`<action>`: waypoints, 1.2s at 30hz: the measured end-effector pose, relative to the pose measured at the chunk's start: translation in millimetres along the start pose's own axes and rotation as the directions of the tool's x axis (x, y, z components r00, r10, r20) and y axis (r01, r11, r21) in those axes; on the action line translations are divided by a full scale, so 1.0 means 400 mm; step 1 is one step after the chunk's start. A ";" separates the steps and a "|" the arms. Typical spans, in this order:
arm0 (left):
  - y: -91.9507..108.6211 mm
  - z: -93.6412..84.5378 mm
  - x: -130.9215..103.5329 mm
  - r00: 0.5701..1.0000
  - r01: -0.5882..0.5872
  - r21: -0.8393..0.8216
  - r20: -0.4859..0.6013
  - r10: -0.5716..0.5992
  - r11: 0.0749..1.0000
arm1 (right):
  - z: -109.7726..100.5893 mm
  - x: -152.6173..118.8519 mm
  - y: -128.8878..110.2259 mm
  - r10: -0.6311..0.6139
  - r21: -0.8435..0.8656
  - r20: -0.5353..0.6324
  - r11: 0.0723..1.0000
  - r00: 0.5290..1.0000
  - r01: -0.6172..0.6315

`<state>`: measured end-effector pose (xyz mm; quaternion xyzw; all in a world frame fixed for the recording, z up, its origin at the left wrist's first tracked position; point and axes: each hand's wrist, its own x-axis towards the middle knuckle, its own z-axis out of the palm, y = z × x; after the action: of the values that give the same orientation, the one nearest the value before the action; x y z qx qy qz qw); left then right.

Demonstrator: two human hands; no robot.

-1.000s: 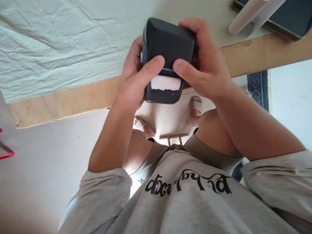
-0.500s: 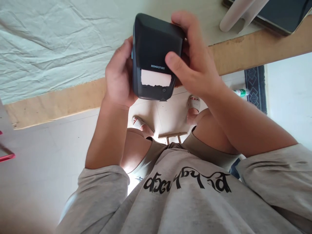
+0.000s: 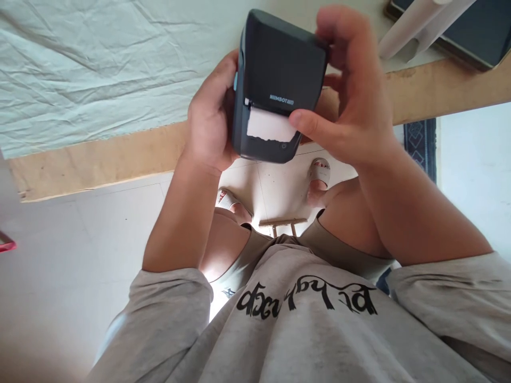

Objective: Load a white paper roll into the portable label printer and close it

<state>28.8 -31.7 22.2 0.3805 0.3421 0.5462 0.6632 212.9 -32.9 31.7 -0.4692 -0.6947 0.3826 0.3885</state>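
A dark label printer (image 3: 284,61) marked NIIMBOT is held up over the table's near edge, tilted a little. My left hand (image 3: 211,117) wraps round its left side and underside, and those fingers are mostly hidden. A torn-edged strip of white label paper (image 3: 269,125) sticks out of the front slot. Along the lower edge of the printer's lid runs a narrow dark gap. My right hand (image 3: 355,101) is at the right side, its thumb tip on the paper's right end by the lid edge and its curled fingers at the upper right corner.
A pale wrinkled cloth (image 3: 99,69) covers the wooden table (image 3: 99,162). At the upper right, a white stand (image 3: 415,26) is beside a dark-screened device (image 3: 475,37). Below are my feet in sandals (image 3: 319,171), a wooden stool part (image 3: 283,221) and a patterned mat (image 3: 421,146).
The printer has shifted right and slightly up in view and tilted more. My right thumb has slid from the lid's face down to the paper, and a gap now shows under the lid edge.
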 end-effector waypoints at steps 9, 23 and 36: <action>0.007 -0.018 -0.018 0.992 -0.030 0.183 0.125 0.007 0.983 | 0.012 0.022 -0.068 -0.010 0.142 -0.328 0.988 0.945 0.060; 0.003 -0.059 0.005 0.968 -0.061 0.258 0.250 -0.005 0.964 | 0.024 0.029 -0.103 0.198 -0.691 -0.013 0.707 0.980 -0.152; -0.004 -0.053 -0.002 0.996 -0.022 0.129 0.088 0.011 0.991 | -0.044 0.053 -0.054 0.091 0.365 0.000 0.927 0.996 -0.084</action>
<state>10.9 -30.0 10.9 0.4491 0.3443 0.5111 0.6470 215.7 -15.7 61.8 -0.4228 -0.5866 0.5176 0.4573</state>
